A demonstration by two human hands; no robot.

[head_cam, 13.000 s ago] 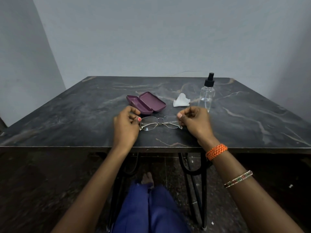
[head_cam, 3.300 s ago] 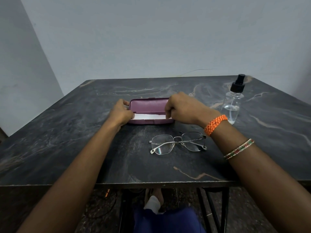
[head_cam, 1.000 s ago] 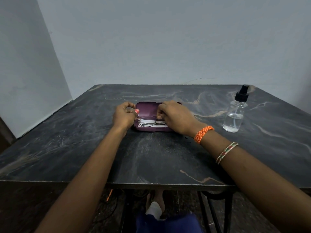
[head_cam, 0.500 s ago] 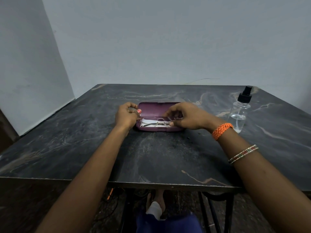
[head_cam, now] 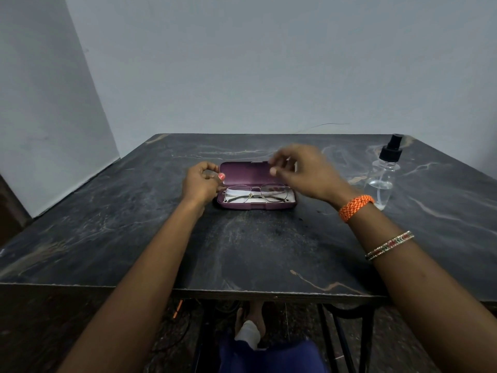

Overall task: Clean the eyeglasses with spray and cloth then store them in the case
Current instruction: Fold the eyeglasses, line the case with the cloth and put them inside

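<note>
A: Where are your thin metal-framed eyeglasses point(head_cam: 256, 193)?

B: Folded in the open purple hard case point(head_cam: 256, 204) mid-table, on white cloth point(head_cam: 255, 198).

A: Your grips?

B: Left hand point(head_cam: 200, 184) curled at the case's left end, right hand point(head_cam: 304, 172) loosely open, empty. Close carelessly and the lid could pinch the frame.

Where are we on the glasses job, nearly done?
Nearly. Done: the glasses lie folded inside the open purple case, on top of the white cloth; the spray bottle stands aside on the table. In hand: the right hand hovers by the raised lid, holding nothing; the left hand sits at the case's left end. Left: shut the lid.
</note>
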